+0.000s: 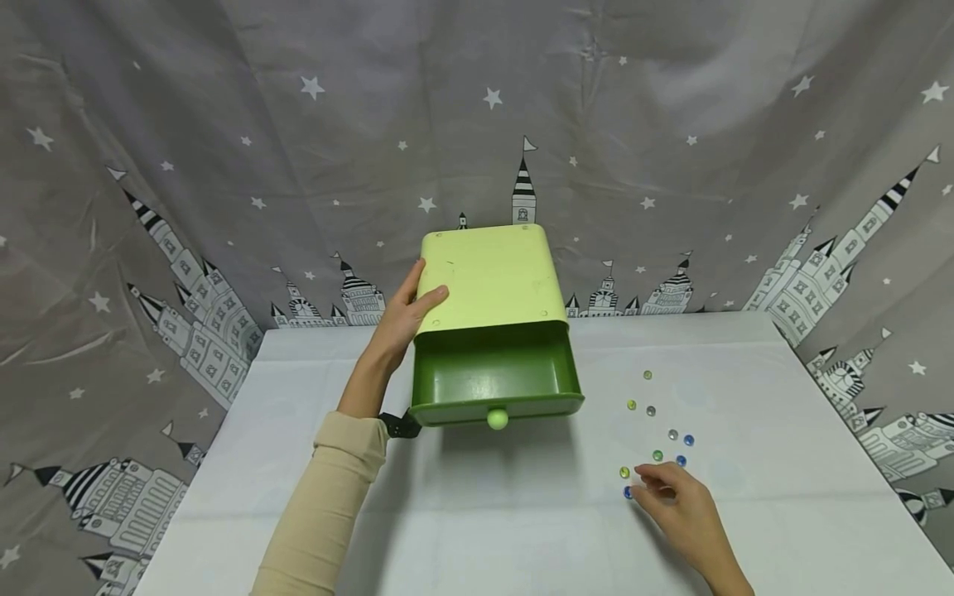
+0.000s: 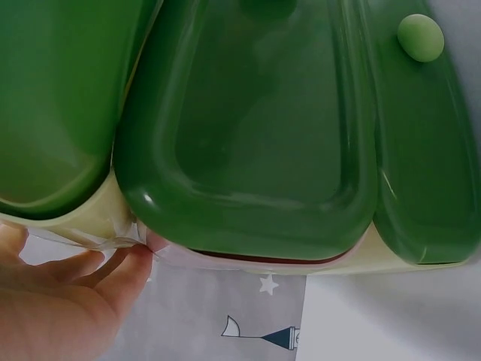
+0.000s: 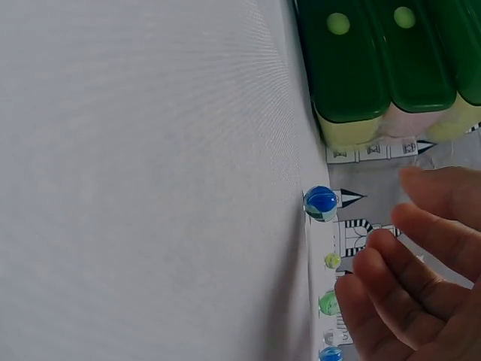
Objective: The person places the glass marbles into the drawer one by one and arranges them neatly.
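On the white surface [image 1: 477,513], head view: the green drawer box [image 1: 488,281] is steadied at its left side by the left hand [image 1: 406,319], fingers laid straight against it; its drawer [image 1: 495,381] stands open toward the near edge. Marbles [image 1: 656,434] lie scattered right of the box, just beyond the right hand [image 1: 681,505], the nearer hand. Left wrist view: the empty drawer interior [image 2: 255,128] is shown. Right wrist view: the right-hand fingers [image 3: 398,278] are loosely spread, holding nothing, a blue marble [image 3: 321,203] just to their left.

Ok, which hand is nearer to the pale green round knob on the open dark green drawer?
Left. The left hand rests on the light green cabinet's left side, just up from the knob. The right hand is further off to the right, among the glass marbles.
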A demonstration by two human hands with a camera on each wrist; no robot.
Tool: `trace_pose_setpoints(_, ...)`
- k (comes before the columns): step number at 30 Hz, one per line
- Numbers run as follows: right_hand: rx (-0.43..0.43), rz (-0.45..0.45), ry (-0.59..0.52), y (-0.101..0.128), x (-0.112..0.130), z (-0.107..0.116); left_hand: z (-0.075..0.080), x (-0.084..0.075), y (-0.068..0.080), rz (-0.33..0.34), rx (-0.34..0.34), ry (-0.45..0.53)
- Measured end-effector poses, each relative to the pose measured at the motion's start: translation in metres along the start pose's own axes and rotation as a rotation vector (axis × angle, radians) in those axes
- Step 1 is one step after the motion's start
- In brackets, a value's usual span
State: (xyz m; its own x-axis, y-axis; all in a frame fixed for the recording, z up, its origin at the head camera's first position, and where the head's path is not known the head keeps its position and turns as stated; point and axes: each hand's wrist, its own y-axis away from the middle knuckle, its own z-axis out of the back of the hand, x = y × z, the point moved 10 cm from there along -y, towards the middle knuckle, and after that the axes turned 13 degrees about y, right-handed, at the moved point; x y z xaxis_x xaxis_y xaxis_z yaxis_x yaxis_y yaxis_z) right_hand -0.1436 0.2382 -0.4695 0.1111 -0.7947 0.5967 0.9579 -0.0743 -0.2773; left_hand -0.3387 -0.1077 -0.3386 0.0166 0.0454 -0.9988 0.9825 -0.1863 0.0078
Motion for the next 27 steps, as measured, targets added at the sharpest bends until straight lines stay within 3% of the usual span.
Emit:
trace_pose_setpoints(7,0.004,-0.006,0.026,0.001,-0.006,-0.007,0.000,0.001,0.000,0.002,-0.001,0.008)
trace_pose_setpoints(16,0.072,-0.092,0.051,0.003,-0.017,-0.016,0.000,0.001,0.000,0.004,-0.007,-0.002)
trace_pose_setpoints(27,0.114,-0.109,0.044,0.005,-0.022,-0.023,0.000,0.000,0.000,0.001,-0.005,-0.006)
